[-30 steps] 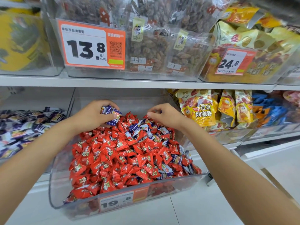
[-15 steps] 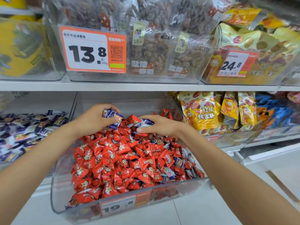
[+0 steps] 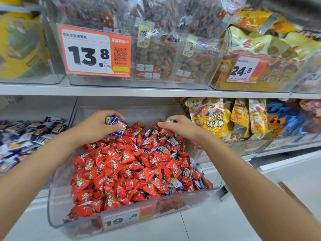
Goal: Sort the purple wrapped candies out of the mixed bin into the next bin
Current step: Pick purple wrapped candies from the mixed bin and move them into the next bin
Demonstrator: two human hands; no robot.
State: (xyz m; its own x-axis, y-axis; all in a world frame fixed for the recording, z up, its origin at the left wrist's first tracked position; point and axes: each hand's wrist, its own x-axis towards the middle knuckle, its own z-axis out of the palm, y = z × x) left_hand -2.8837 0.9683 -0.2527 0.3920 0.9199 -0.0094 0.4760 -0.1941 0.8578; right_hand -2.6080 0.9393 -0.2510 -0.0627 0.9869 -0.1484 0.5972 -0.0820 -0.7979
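A clear mixed bin (image 3: pixel 57 202) is pulled out from the lower shelf, heaped with red wrapped candies (image 3: pixel 121 171) and some purple wrapped candies (image 3: pixel 163 148) scattered among them, mostly at the right and back. My left hand (image 3: pixel 93 127) hovers over the bin's back left and grips a bunch of purple candies (image 3: pixel 117 125). My right hand (image 3: pixel 180 126) is over the back right of the heap, fingers curled, pinching a purple candy (image 3: pixel 171 121) that barely shows. The neighbouring bin (image 3: pixel 26 136) on the left holds purple candies.
A shelf board (image 3: pixel 139 91) runs just above the hands, carrying bins of dried fruit with price tags (image 3: pixel 94 53). Yellow snack bags (image 3: pixel 210 117) fill the bin to the right. White floor tiles (image 3: pixel 208 223) lie below.
My right hand has moved from the middle of the heap back toward its rear right, still pinching a purple candy. My left hand keeps its bunch in about the same place.
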